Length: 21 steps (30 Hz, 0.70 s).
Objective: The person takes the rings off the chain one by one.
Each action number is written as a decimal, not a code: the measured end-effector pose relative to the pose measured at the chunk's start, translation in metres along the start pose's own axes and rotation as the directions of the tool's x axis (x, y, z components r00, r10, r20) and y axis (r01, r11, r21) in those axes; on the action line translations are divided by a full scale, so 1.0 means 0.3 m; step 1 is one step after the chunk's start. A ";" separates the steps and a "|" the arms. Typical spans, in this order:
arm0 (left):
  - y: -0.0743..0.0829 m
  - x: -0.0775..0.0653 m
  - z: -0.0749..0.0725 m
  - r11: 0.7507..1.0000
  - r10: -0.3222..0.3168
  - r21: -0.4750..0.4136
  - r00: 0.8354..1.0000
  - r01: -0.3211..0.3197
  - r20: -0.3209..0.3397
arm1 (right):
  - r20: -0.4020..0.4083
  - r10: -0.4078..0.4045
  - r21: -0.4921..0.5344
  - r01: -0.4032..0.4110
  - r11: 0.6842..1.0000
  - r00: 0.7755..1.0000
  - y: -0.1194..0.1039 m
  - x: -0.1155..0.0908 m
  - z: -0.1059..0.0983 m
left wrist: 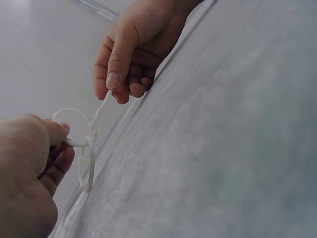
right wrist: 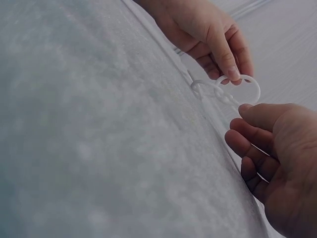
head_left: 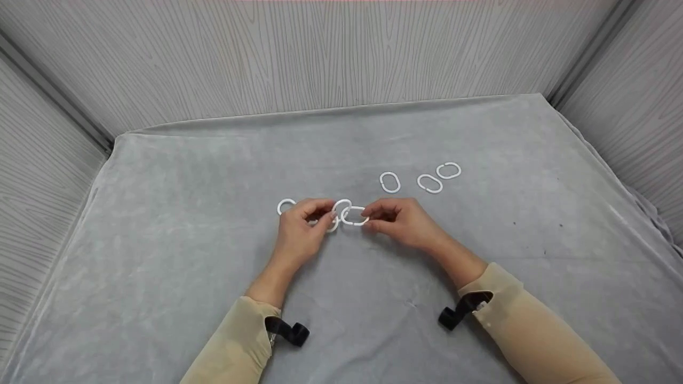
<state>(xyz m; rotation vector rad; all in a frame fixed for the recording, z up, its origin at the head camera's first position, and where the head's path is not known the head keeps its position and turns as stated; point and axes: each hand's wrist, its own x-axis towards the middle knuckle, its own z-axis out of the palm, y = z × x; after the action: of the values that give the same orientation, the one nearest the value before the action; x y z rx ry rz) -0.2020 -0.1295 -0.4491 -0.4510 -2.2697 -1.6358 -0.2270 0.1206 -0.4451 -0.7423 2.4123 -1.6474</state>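
Above the cloth, my left hand [head_left: 300, 232] pinches a white oval plastic ring [head_left: 342, 201] between thumb and forefinger. My right hand [head_left: 403, 221] pinches the end of a second white ring [head_left: 354, 224], which passes through the first. In the left wrist view, another linked ring [left wrist: 92, 166] hangs below the left fingers, and more of the chain trails down to the cloth. Past the left hand's far side, a ring at the left [head_left: 278, 207] shows in part; the hand hides what lies between.
Loose white rings lie on the grey cloth [head_left: 187, 266] beyond the right hand: one nearer ring [head_left: 399, 184] and two side by side, the left ring [head_left: 441, 188] and the right ring [head_left: 459, 169]. Wood-grain panels [head_left: 320, 58] stand behind and at both sides.
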 end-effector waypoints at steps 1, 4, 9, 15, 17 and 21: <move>0.000 0.000 0.000 1.000 0.002 -0.003 1.000 -0.002 -0.001 | 0.000 -0.002 0.002 0.002 1.000 1.000 0.001 0.000 0.001; 0.000 0.001 0.003 1.000 0.003 -0.019 1.000 -0.003 -0.003 | -0.003 -0.008 0.000 0.008 1.000 1.000 0.001 -0.001 0.001; -0.002 0.002 0.004 0.999 0.010 -0.033 1.000 -0.010 0.000 | -0.015 -0.016 -0.030 0.015 0.999 1.000 -0.001 -0.001 -0.001; -0.006 0.002 0.004 0.999 0.010 -0.046 1.000 -0.010 0.005 | -0.025 -0.019 -0.040 0.018 0.999 1.000 0.002 0.001 0.000; -0.007 0.002 0.003 0.999 0.010 -0.053 1.000 -0.010 0.009 | -0.028 -0.015 -0.037 0.014 0.999 0.999 0.002 0.001 0.000; -0.005 0.001 0.001 0.998 0.015 -0.062 1.000 -0.014 0.018 | -0.033 -0.012 -0.035 0.011 0.999 0.999 0.003 0.002 0.002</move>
<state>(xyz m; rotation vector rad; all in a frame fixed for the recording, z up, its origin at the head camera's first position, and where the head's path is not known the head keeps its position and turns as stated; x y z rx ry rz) -0.2029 -0.1295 -0.4504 -0.4979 -2.2291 -1.7052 -0.2275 0.1201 -0.4460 -0.7412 2.4697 -1.6385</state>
